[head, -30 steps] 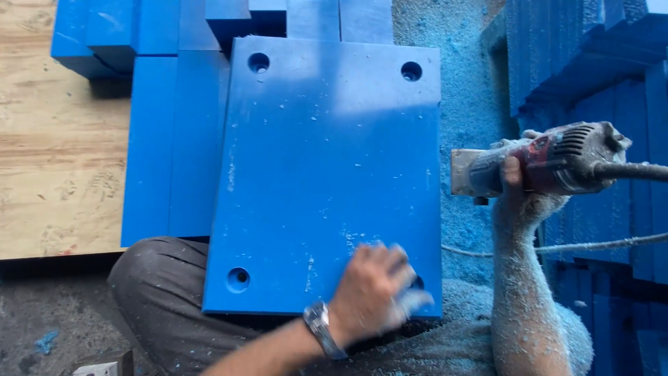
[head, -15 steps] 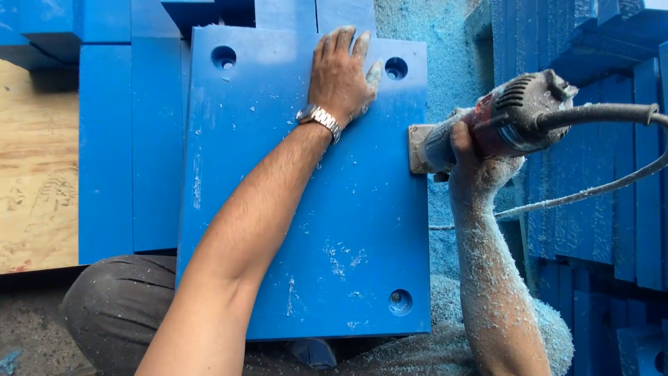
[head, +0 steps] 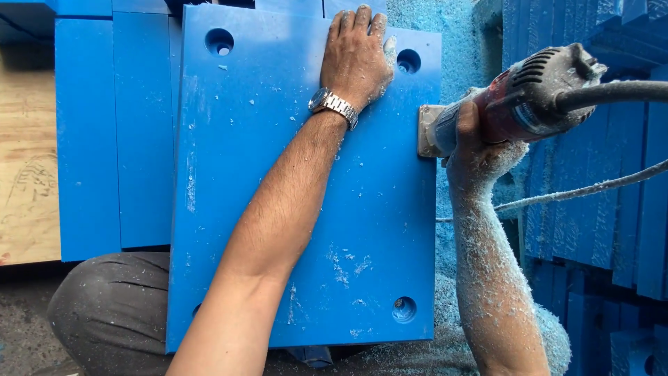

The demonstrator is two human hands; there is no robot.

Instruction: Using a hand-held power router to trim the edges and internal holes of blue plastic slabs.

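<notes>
A large blue plastic plate (head: 299, 209) with a round hole near each corner lies across my lap. My left hand (head: 356, 56) presses flat on its far edge, fingers together, a metal watch on the wrist. My right hand (head: 467, 136) grips a red and grey hand-held power trimmer (head: 529, 101), whose metal base touches the plate's right edge in its upper half. Blue-white shavings coat my right forearm and dust the plate's surface.
More blue slabs (head: 115, 139) lie side by side left of the plate on a plywood board (head: 28, 160). Stacked blue plates (head: 591, 209) stand on edge at the right. The tool's cable (head: 612, 184) runs off right. Blue shavings (head: 459, 42) cover the ground.
My left hand went from the plate's near edge to its far edge and stays pressed there. The trimmer stays against the right edge, having shifted slightly along it.
</notes>
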